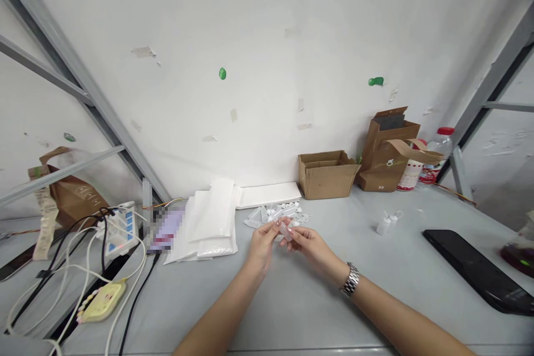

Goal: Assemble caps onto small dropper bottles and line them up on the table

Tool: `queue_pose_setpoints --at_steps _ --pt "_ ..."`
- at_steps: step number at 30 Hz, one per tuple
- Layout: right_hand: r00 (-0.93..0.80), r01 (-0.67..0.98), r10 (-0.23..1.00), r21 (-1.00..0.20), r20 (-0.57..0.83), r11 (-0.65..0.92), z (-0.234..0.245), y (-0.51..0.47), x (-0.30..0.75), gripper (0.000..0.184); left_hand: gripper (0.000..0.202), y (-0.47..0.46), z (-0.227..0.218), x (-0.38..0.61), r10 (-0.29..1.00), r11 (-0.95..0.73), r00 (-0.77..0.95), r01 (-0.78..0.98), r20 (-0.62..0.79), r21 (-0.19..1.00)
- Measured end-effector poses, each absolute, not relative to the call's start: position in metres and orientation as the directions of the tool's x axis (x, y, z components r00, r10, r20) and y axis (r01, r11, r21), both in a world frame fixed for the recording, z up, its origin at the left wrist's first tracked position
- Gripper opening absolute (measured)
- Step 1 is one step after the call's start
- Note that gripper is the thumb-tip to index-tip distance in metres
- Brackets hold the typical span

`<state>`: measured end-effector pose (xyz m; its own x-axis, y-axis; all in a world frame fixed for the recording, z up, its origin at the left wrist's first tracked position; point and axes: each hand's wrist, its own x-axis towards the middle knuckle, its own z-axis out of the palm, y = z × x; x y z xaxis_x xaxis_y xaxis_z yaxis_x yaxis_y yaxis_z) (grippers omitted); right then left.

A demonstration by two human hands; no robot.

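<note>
A small translucent plastic bottle (286, 232) is held upright at a slight tilt between my two hands, just above the grey table. My left hand (262, 243) grips it with thumb and fingertips from the left. From the other side, the fingers of my right hand (307, 241) pinch it too; a metal watch (351, 279) is on that wrist. Directly behind the hands lies a loose pile of clear plastic bottles and white caps (275, 212), partly covered by my fingers. Off to the right stand small white bottles with strapped caps (384, 226).
White padded envelopes (211, 217) are stacked left of the pile, beside a phone (164, 229). An open cardboard box (327, 178) and a brown paper bag (381, 158) stand against the wall. Cables and a power strip (122, 228) crowd the left; a black tray-like object (475, 270) lies right.
</note>
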<state>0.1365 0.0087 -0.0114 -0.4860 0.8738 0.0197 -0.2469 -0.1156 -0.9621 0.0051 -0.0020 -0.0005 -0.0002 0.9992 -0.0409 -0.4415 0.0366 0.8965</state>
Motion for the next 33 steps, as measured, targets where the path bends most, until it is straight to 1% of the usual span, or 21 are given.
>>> queue_pose_setpoints --at_steps 2,3,5,7,9,14,17,19,21,25,28,33 --pt "-0.439 -0.179 0.898 -0.982 0.031 -0.054 -0.011 0.01 0.136 0.035 0.033 -0.003 0.001 0.004 0.999 0.021 -0.014 -0.449 -0.031 0.893" --pt "-0.432 -0.174 0.902 -0.983 0.028 -0.053 -0.01 0.009 0.136 0.036 0.036 -0.003 0.003 0.004 0.999 0.04 0.011 -0.472 -0.04 0.881" --pt "-0.462 -0.218 0.887 -0.971 0.012 -0.1 -0.009 0.008 0.136 0.037 0.042 -0.003 0.006 0.004 0.995 0.096 0.078 -0.516 -0.066 0.851" --pt "-0.503 -0.27 0.864 -0.95 0.002 -0.155 -0.008 0.005 0.136 0.037 0.043 -0.004 0.008 0.004 0.991 0.13 0.105 -0.53 -0.087 0.838" --pt "-0.524 -0.288 0.852 -0.942 0.002 -0.174 -0.009 0.004 0.136 0.036 0.04 -0.004 0.008 0.004 0.992 0.123 0.091 -0.518 -0.088 0.847" --pt "-0.474 -0.28 0.88 -0.952 0.025 -0.124 -0.015 0.004 0.134 0.033 0.03 -0.002 0.003 0.003 0.996 0.071 0.081 -0.445 -0.039 0.893" --pt "-0.484 -0.326 0.875 -0.932 0.022 -0.157 -0.017 0.005 0.133 0.033 0.026 -0.003 0.003 0.003 0.994 0.073 0.106 -0.417 -0.032 0.906" --pt "-0.507 -0.351 0.862 -0.919 0.025 -0.179 -0.016 0.004 0.133 0.033 0.025 -0.003 0.005 0.003 0.992 0.08 0.126 -0.432 -0.028 0.898" --pt "-0.52 -0.356 0.853 -0.917 0.038 -0.177 -0.012 0.004 0.133 0.034 0.029 -0.004 0.007 0.003 0.989 0.102 0.141 -0.471 -0.039 0.876" --pt "-0.524 -0.349 0.851 -0.921 0.039 -0.172 -0.006 0.002 0.133 0.036 0.041 -0.005 0.01 0.003 0.98 0.176 0.175 -0.526 -0.096 0.832" --pt "-0.52 -0.331 0.854 -0.928 0.025 -0.174 -0.007 0.001 0.133 0.038 0.038 -0.005 0.009 0.003 0.983 0.158 0.16 -0.515 -0.086 0.843" --pt "-0.518 -0.3 0.855 -0.942 0.031 -0.148 -0.011 0.003 0.132 0.039 0.03 -0.004 0.006 0.005 0.993 0.073 0.117 -0.444 -0.023 0.893"
